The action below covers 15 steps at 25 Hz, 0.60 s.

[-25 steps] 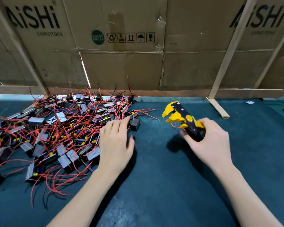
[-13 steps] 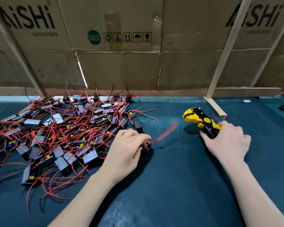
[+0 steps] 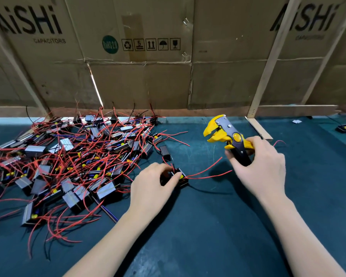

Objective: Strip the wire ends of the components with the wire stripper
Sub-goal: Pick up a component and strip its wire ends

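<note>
My left hand [image 3: 151,186] grips a small black component [image 3: 181,177] on the green mat, just right of the pile. Two red wires [image 3: 206,173] run from it rightward toward my right hand. My right hand [image 3: 262,168] holds the yellow and black wire stripper [image 3: 227,136] by its handles, jaws pointing up and left, above the mat. The jaws stand apart from the wire ends. A big pile of components with red wires [image 3: 72,162] covers the left of the mat.
A cardboard wall [image 3: 168,56] with wooden slats [image 3: 268,62] closes the back of the green mat [image 3: 218,226]. One loose component [image 3: 165,150] lies beside the pile. Another small part [image 3: 345,128] sits at the far right edge.
My left hand drew one component out of the pile to the right and its wires now lie still. My right hand swung the stripper right, then back left toward the wires.
</note>
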{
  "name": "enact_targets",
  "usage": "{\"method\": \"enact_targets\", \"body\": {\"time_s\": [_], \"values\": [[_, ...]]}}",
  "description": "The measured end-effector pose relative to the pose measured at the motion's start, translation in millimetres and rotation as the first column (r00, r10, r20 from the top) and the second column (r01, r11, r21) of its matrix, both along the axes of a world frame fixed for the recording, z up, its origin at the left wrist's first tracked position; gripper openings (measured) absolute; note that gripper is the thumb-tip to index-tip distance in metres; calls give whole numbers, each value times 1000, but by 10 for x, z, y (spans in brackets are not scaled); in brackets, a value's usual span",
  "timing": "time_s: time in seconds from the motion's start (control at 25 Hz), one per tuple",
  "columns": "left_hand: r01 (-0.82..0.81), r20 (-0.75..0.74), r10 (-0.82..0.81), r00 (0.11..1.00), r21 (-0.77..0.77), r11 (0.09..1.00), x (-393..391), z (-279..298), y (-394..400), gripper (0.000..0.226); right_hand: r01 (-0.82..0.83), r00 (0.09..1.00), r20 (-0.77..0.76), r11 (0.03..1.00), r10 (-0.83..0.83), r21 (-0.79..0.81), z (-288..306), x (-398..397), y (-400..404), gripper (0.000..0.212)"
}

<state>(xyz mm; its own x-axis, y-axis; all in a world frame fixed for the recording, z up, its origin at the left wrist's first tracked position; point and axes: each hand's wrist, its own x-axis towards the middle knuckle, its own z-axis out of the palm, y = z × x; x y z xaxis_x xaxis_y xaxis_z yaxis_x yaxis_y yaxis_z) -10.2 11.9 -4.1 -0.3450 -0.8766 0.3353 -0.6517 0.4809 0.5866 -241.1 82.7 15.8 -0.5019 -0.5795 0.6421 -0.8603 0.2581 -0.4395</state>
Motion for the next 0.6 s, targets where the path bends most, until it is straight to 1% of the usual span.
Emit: {"method": "enact_targets", "body": {"time_s": [0.08, 0.16, 0.24, 0.4, 0.52, 0.6], "values": [[63, -107, -56, 993, 61, 996, -28, 3, -27, 13, 3, 1000, -21, 997, -1, 78, -33, 23, -29, 47], [106, -218, -80, 973, 112, 988, -7, 6, -56, 18, 21, 996, -85, 990, -9, 142, -78, 44, -54, 47], [136, -300, -94, 949, 124, 983, 15, 13, -64, 23, 30, 989, -145, 984, -5, 177, -112, 63, -61, 47], [214, -387, -147, 910, 136, 967, 26, 5, -57, 17, 26, 976, -217, 974, 24, 224, -147, 126, -61, 46], [300, -466, -183, 866, 188, 935, 14, -1, -43, 15, 15, 973, -227, 964, 47, 264, -161, 181, -79, 47], [319, -487, -179, 855, 221, 922, 4, -6, -41, 13, 6, 973, -224, 961, 59, 277, -165, 215, -87, 47]]}}
